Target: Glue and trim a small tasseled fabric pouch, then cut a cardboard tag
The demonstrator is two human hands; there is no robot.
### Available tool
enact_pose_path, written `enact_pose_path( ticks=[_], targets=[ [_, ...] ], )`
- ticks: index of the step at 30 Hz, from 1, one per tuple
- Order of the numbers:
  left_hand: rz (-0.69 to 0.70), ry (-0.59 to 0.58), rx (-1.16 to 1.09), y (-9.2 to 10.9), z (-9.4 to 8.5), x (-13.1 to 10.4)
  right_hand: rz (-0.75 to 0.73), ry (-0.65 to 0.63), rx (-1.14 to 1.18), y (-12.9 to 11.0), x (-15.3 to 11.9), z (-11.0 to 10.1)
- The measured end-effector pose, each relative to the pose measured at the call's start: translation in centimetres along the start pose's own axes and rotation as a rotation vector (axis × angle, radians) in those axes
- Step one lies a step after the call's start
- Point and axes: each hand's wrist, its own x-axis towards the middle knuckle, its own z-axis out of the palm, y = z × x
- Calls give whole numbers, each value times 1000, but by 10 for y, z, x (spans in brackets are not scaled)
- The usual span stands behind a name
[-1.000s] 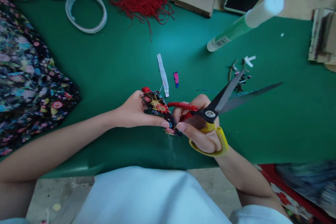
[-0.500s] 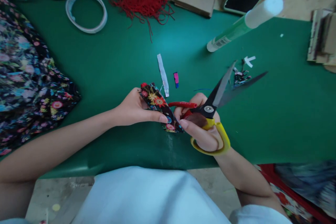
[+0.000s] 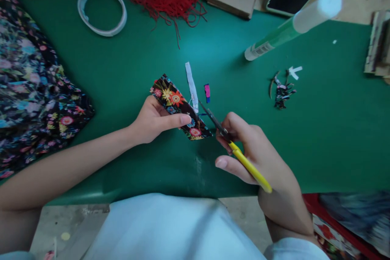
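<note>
Head view, floral strip pinched between left fingers, scissors held in right fingers

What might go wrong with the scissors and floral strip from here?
The scissors in the right hand angle close to the floral strip and the left hand's thumb, so a slip might nick either. Their tips also appear beside the pale strip's near end; closing them there could snag it, though their height above it is unclear.

The bench has a smooth green top — a bit shiny along its front edge. The scissors have dark metal blades and a smooth yellow plastic handle — the flowery strip looks like cloth.
</note>
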Motion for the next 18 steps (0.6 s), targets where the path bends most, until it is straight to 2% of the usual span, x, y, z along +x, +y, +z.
enact_pose_path(
  ticks=[11, 18],
  targets=[
    [59, 26, 127, -5, -1, -4, 7, -83, -36, -6, -2, 4],
    [79, 17, 113, -5, -1, -3, 14, -92, 18, -6, -1, 8]
  ],
)
